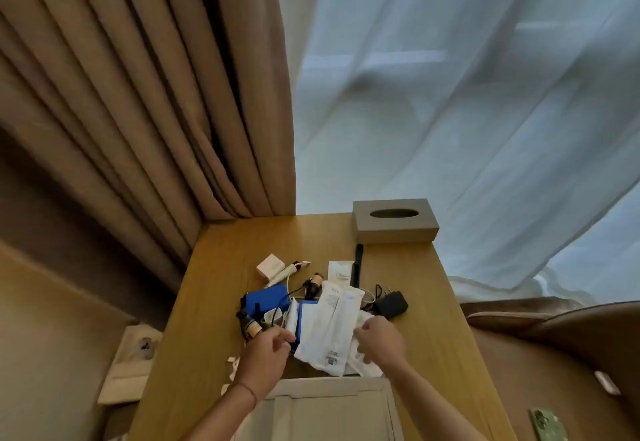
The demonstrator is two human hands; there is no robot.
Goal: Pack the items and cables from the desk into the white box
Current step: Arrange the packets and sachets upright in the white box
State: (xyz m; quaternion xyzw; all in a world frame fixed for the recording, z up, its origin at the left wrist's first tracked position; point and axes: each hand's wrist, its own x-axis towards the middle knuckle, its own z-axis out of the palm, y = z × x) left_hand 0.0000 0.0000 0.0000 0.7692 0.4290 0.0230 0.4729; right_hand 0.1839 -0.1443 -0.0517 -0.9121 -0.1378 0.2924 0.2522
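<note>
The long wooden bench [415,302] carries the open white cardboard box [329,406] at its near edge, ready for loading. White plastic pouches [329,329] lie mid-bench; right hand [379,338] fingers pinch them. Left hand [266,354] fingers curl, apparently gathering cable beside it.
</note>
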